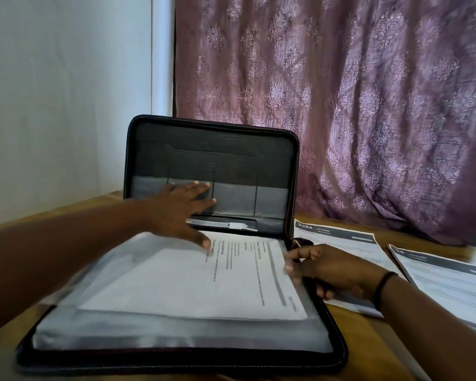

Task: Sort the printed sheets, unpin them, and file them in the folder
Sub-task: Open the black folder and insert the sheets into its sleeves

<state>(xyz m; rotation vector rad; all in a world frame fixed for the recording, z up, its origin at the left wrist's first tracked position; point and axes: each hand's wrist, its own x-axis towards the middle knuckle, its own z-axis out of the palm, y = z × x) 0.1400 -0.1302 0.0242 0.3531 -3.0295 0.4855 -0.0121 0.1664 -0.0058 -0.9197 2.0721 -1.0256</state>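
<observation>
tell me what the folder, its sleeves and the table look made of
Folder: likely black woven fabric or faux leather, matte, with a stitched, zipped edge and grey pockets. Sleeves: clear plastic, glossy; the sheet shows through hazily. Table: wood or wood laminate, brown with a soft sheen.

Black zip folder (212, 138) open on wooden table (363, 334), lid upright against purple curtain (368, 105). Printed sheet (204, 281) lying in clear sleeves of lower half. Left hand (176, 213) spread flat over sheet's far edge, thumb touching paper. Right hand (335, 273) fingering sheet's right edge. Two more sheets (349, 240) (451, 281) on table at right.
</observation>
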